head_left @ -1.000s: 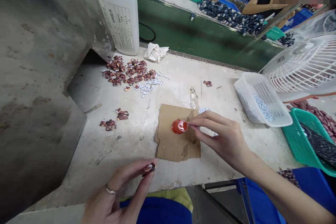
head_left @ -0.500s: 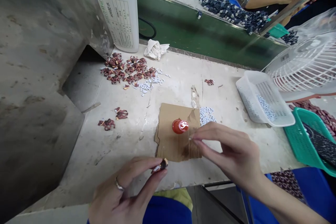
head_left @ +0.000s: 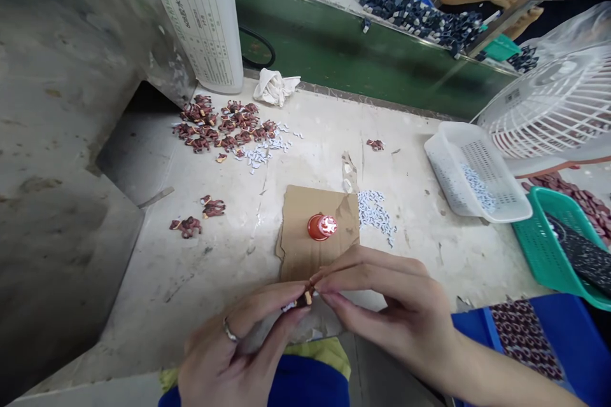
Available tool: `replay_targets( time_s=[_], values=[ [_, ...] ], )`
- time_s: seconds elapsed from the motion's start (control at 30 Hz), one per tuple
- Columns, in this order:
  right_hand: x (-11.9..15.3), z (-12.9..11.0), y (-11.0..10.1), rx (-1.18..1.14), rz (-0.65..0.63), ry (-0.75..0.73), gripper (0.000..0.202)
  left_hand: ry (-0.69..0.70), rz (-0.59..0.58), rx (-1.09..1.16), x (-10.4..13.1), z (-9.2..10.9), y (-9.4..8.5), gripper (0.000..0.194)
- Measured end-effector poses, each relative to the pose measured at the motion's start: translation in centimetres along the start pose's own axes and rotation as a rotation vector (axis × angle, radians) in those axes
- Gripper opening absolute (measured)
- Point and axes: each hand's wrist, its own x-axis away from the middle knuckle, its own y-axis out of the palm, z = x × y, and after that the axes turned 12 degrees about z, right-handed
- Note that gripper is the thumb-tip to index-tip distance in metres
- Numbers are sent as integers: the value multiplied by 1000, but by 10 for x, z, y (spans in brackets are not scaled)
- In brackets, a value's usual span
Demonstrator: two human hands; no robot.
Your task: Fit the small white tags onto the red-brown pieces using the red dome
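Between the thumb and fingers of my left hand [head_left: 243, 324], which wears a ring, is a small brown figurine [head_left: 301, 300] with pale and yellowish parts. My right hand [head_left: 386, 305] is pinched closed at the figurine's right side. A small pale piece shows faintly at its fingertips, mostly hidden by them. Just beyond both hands lies a cardboard sheet [head_left: 298, 254], and on it stands a small red cup [head_left: 317, 227] with a whitish, red-streaked top. Beside the cardboard's right edge are many tiny pale-blue pieces [head_left: 375, 210].
Brown figurines [head_left: 229, 124] are heaped at the back left, near a large white jug [head_left: 210, 32] and a crumpled white cloth [head_left: 275, 87]. At right stand a white basket [head_left: 449, 187], a green basket [head_left: 534, 248] and a fan [head_left: 548, 102]. A metal housing [head_left: 57, 203] borders the left.
My right hand has moved left and toward me from beside the red cup, and its fingertips now meet the figurine. My left hand has shifted slightly right, still holding the figurine.
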Motion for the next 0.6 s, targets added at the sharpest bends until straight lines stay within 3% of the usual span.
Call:
replay_targets(
  time_s=[0.13, 0.33, 0.53, 0.6],
  values=[
    [2, 0, -2, 75, -66, -53, 24, 63, -33, -48, -2, -3, -3, 24],
    [6, -2, -7, 358, -84, -314, 24, 66, -15, -41, -5, -5, 0, 22],
    [-5, -7, -5, 61, -66, 14, 38, -6, 31, 5, -7, 5, 5, 30],
    [-12, -8, 0, 38, -84, 41, 30, 13, 11, -35, -5, 4, 1, 34]
  ],
)
